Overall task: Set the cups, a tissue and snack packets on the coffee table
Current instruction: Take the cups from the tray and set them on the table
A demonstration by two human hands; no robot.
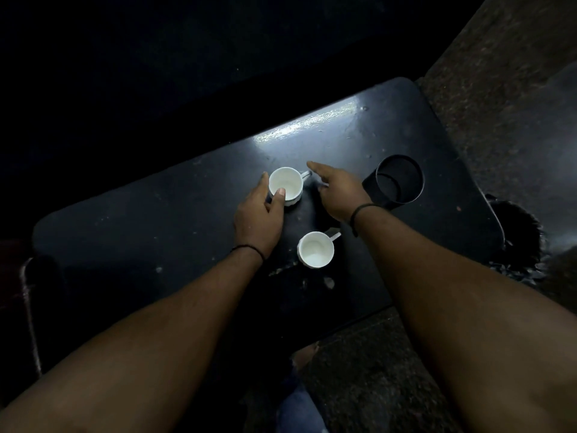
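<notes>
Two hands: left hand [259, 214] grips far cup [285, 186]; right hand [338, 190] spread, holding nothing.

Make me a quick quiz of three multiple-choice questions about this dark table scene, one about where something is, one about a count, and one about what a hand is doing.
1. Where does the black cylinder stand?
A. On the table to the right of the cups
B. Between the two cups
C. On the floor left of the table

2. How many white cups are on the table?
A. One
B. Two
C. Four

3. What is the left hand doing?
A. Resting flat on the table
B. Gripping the far cup
C. Lifting the near cup

Answers:
1. A: the black cylinder stands on the table beyond the right hand.
2. B: a far cup and a near cup show, both empty.
3. B: the left hand wraps the far cup, thumb on its rim.
</notes>
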